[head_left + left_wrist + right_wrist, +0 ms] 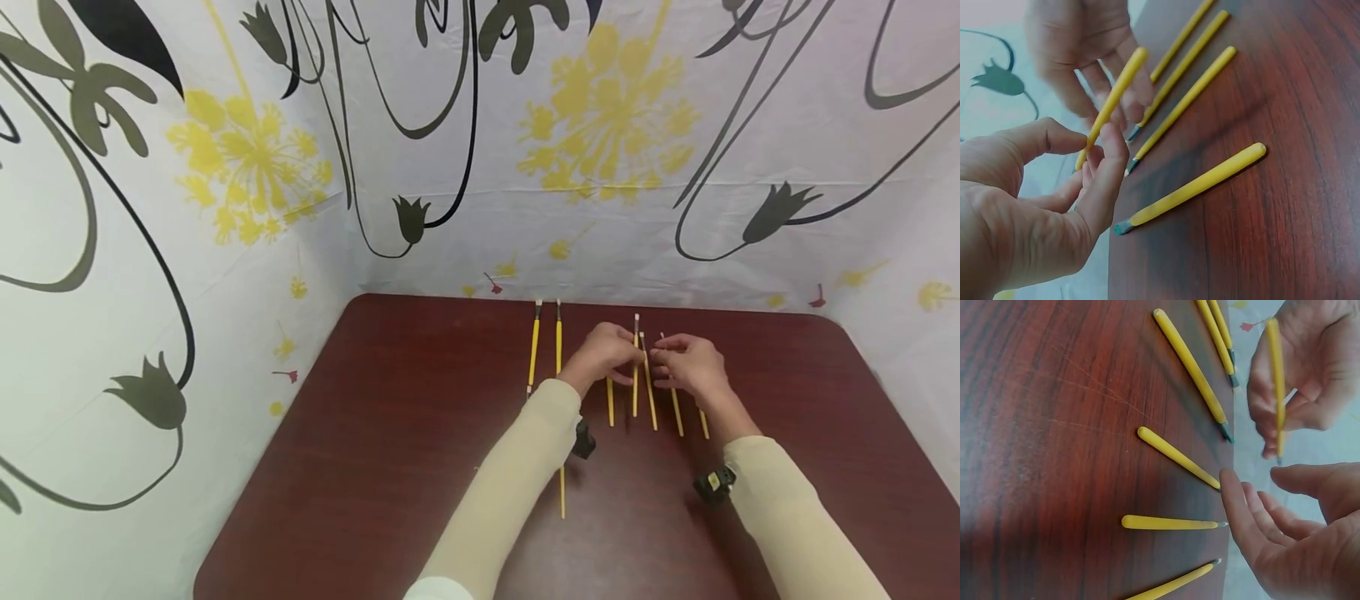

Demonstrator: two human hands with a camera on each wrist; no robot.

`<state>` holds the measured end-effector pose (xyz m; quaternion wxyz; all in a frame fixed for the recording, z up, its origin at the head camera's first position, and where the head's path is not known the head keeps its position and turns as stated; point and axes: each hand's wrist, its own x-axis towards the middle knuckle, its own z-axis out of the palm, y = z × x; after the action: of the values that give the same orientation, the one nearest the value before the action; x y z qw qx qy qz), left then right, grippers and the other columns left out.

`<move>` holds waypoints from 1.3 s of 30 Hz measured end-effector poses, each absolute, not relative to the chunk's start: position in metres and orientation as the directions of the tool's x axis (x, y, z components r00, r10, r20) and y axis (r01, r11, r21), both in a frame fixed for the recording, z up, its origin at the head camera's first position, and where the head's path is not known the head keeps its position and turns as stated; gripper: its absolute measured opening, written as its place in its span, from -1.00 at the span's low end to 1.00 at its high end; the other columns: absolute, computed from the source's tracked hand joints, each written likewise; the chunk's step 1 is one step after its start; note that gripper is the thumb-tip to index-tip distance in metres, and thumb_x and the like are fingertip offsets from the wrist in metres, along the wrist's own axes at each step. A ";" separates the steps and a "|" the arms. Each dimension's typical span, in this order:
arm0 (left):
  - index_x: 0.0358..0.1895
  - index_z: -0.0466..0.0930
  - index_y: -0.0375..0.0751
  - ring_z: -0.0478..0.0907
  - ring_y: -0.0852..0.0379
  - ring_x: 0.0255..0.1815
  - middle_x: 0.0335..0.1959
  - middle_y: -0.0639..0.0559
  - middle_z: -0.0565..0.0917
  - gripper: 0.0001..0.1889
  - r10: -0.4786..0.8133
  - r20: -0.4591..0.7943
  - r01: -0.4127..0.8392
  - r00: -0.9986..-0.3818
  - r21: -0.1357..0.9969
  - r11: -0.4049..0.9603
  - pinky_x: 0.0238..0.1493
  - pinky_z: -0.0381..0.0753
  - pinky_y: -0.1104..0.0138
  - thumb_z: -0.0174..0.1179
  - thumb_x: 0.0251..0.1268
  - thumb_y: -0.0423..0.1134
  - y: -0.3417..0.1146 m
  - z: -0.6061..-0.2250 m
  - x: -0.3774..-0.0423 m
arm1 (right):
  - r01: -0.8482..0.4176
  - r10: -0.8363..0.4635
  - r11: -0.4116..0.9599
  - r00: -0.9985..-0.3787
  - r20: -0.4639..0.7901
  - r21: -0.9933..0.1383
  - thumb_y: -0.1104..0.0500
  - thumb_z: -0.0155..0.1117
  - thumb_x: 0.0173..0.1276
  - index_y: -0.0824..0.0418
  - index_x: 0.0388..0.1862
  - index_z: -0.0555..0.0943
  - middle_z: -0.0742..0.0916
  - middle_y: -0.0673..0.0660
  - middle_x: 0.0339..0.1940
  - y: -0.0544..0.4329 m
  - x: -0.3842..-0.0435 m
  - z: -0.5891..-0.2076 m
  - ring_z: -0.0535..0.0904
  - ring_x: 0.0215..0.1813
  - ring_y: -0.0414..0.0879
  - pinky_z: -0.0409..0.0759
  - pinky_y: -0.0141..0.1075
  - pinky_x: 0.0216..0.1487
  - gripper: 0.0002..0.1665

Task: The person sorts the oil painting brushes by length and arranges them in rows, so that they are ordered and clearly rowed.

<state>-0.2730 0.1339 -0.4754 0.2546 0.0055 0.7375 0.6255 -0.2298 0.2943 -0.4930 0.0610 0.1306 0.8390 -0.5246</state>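
Near the table's far side, my left hand [606,352] pinches a yellow-handled paintbrush [1116,94] between thumb and fingers. This brush is held raised above the table, its handle end pointing up in the left wrist view. My right hand [693,368] is close by on the right, thumb and fingers apart with nothing between them, as the right wrist view shows. Beneath the hands several similar brushes lie side by side, among them one paintbrush [1200,183] by the left hand and another paintbrush [1179,457] by the right fingertips.
Two more paintbrushes, a left one [534,350] and a right one [558,337], lie left of my left hand. Another yellow handle [562,496] shows beside the left sleeve, which hides part of that area. A patterned cloth [450,167] hangs behind the dark red-brown table [360,467].
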 end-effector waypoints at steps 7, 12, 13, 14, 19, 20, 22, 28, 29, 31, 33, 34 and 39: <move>0.28 0.58 -0.36 0.65 -0.17 0.29 0.07 -0.16 0.69 -0.53 0.431 -0.393 -0.393 -0.812 0.915 0.093 -0.08 0.89 -0.03 0.29 0.30 -0.53 0.115 -0.474 -0.282 | 0.281 0.188 0.490 -0.959 -0.214 -0.825 0.25 0.24 0.53 0.51 0.37 0.51 0.71 0.57 0.14 0.288 -0.235 -0.495 0.86 -0.13 0.08 0.89 -0.09 -0.14 -0.48; 0.33 0.55 -0.34 0.66 -0.11 0.22 0.20 -0.22 0.68 -0.48 0.476 -0.395 -0.432 -0.786 0.901 0.034 0.06 0.85 -0.10 0.27 0.26 -0.55 0.103 -0.477 -0.286 | 0.247 0.188 0.596 -0.968 -0.167 -0.764 0.23 0.28 0.52 0.52 0.29 0.57 0.77 0.54 0.03 0.282 -0.239 -0.497 0.86 -0.14 0.20 0.89 -0.13 -0.25 -0.51; 0.34 0.54 -0.35 0.68 -0.08 0.12 0.13 -0.19 0.70 -0.47 0.483 -0.392 -0.436 -0.783 0.900 0.024 0.09 0.83 -0.11 0.27 0.26 -0.55 0.101 -0.478 -0.287 | 0.241 0.187 0.618 -0.970 -0.157 -0.748 0.22 0.28 0.52 0.52 0.28 0.57 0.77 0.53 0.03 0.280 -0.240 -0.496 0.86 -0.13 0.21 0.89 -0.13 -0.27 -0.51; 0.33 0.54 -0.36 0.69 -0.03 0.01 0.05 -0.15 0.72 -0.47 0.488 -0.390 -0.439 -0.781 0.898 0.016 0.10 0.82 -0.12 0.26 0.26 -0.56 0.099 -0.478 -0.287 | 0.238 0.191 0.640 -0.970 -0.148 -0.731 0.21 0.29 0.52 0.53 0.27 0.58 0.77 0.53 0.03 0.279 -0.241 -0.497 0.86 -0.14 0.22 0.88 -0.12 -0.28 -0.52; 0.23 0.57 -0.33 0.61 0.06 -0.24 0.23 -0.38 0.65 -0.55 0.496 -0.387 -0.446 -0.778 0.895 -0.002 -0.03 0.87 -0.05 0.23 0.25 -0.57 0.094 -0.482 -0.289 | 0.244 0.225 0.758 -0.968 -0.109 -0.605 0.15 0.37 0.46 0.49 0.12 0.64 0.81 0.40 -0.21 0.276 -0.249 -0.501 0.79 -0.49 0.00 0.79 -0.16 -0.45 -0.56; 0.21 0.58 -0.31 0.61 0.06 -0.24 0.33 -0.42 0.59 -0.56 0.494 -0.389 -0.448 -0.777 0.894 -0.001 -0.07 0.88 -0.01 0.23 0.25 -0.57 0.094 -0.483 -0.290 | 0.243 0.227 0.778 -0.969 -0.101 -0.580 0.14 0.38 0.45 0.47 0.07 0.66 0.81 0.34 -0.32 0.275 -0.250 -0.503 0.75 -0.55 -0.05 0.73 -0.18 -0.50 -0.59; 0.20 0.58 -0.30 0.60 0.07 -0.25 0.42 -0.43 0.52 -0.57 0.493 -0.394 -0.453 -0.776 0.892 0.001 -0.08 0.88 0.00 0.23 0.25 -0.57 0.092 -0.484 -0.291 | 0.237 0.225 0.812 -0.970 -0.089 -0.533 0.13 0.37 0.43 0.42 -0.14 0.71 0.77 0.22 -0.53 0.273 -0.253 -0.504 0.67 -0.61 -0.09 0.63 -0.21 -0.55 -0.68; 0.23 0.57 -0.32 0.64 0.11 -0.28 0.35 -0.43 0.59 -0.55 0.492 -0.390 -0.444 -0.778 0.896 0.008 0.03 0.85 -0.10 0.24 0.25 -0.56 0.087 -0.483 -0.292 | 0.223 0.214 0.861 -0.974 -0.071 -0.458 0.11 0.38 0.41 0.18 -0.69 0.59 0.62 0.08 -0.78 0.267 -0.256 -0.504 0.60 -0.53 0.07 0.55 -0.18 -0.54 -0.56; 0.24 0.57 -0.32 0.64 0.11 -0.29 0.27 -0.40 0.64 -0.55 0.492 -0.390 -0.442 -0.779 0.897 0.011 0.06 0.84 -0.12 0.24 0.26 -0.55 0.086 -0.483 -0.291 | 0.228 0.218 0.860 -0.973 -0.074 -0.456 0.11 0.39 0.41 0.17 -0.69 0.59 0.63 0.09 -0.76 0.267 -0.257 -0.504 0.61 -0.51 0.08 0.57 -0.16 -0.54 -0.56; 0.24 0.57 -0.32 0.65 0.12 -0.28 0.07 -0.29 0.72 -0.56 0.490 -0.390 -0.440 -0.780 0.898 0.014 0.12 0.81 -0.16 0.24 0.27 -0.55 0.084 -0.483 -0.291 | 0.243 0.231 0.857 -0.969 -0.082 -0.455 0.10 0.41 0.40 0.20 -0.62 0.64 0.65 0.11 -0.73 0.266 -0.258 -0.504 0.63 -0.49 0.10 0.60 -0.14 -0.54 -0.61; 0.25 0.56 -0.33 0.65 0.11 -0.27 -0.12 -0.13 0.73 -0.55 0.492 -0.387 -0.437 -0.780 0.899 0.013 0.12 0.81 -0.16 0.24 0.28 -0.55 0.083 -0.482 -0.291 | 0.258 0.245 0.855 -0.966 -0.088 -0.451 0.10 0.43 0.39 0.25 -0.54 0.68 0.67 0.13 -0.69 0.266 -0.260 -0.504 0.63 -0.48 0.11 0.62 -0.15 -0.56 -0.67; 0.24 0.56 -0.33 0.64 0.10 -0.27 -0.21 -0.05 0.70 -0.56 0.493 -0.386 -0.437 -0.780 0.899 0.011 0.11 0.82 -0.15 0.23 0.28 -0.55 0.082 -0.482 -0.291 | 0.263 0.250 0.853 -0.964 -0.090 -0.451 0.10 0.43 0.39 0.28 -0.48 0.70 0.68 0.15 -0.67 0.266 -0.260 -0.504 0.64 -0.48 0.11 0.62 -0.16 -0.57 -0.69; 0.18 0.57 -0.29 0.62 0.06 -0.22 -0.22 -0.02 0.68 -0.59 0.493 -0.385 -0.440 -0.780 0.898 0.006 -0.06 0.88 -0.02 0.22 0.26 -0.57 0.080 -0.483 -0.291 | 0.271 0.260 0.840 -0.961 -0.090 -0.470 0.17 0.39 0.41 0.38 -0.17 0.73 0.75 0.25 -0.51 0.269 -0.261 -0.507 0.66 -0.54 0.04 0.62 -0.20 -0.60 -0.76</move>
<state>-0.2911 0.0795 -0.4825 0.3310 0.0212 0.6274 0.7045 -0.2611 0.2685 -0.5072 0.0113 0.1386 0.9591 -0.2465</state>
